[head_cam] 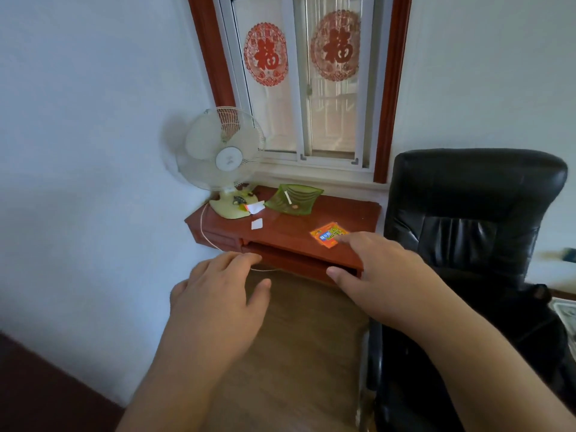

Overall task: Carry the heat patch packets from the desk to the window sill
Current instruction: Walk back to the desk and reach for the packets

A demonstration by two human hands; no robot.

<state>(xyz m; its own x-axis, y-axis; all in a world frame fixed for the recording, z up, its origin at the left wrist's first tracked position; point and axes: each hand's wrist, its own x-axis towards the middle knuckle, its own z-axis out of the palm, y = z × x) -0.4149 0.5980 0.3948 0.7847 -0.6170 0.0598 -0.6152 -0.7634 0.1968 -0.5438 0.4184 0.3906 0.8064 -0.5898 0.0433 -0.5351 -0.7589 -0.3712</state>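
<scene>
A: Packets?
B: One orange heat patch packet (328,234) on the red desk (290,232), print blurred, corner under right hand (378,269), maybe touching.
A: Hands?
B: Two, left hand (218,294) too, both flat, empty.

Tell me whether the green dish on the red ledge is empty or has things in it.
Not empty. The green dish holds a thin white stick and a small orange-brown item, too small to identify.

**Open middle, crowded left and right**

Bare wood lies between the paper scrap (257,223) and the orange packet (329,234). The fan (223,160) and green dish (294,198) crowd the back left of the desk (290,235); the black chair (473,219) blocks the right.
</scene>
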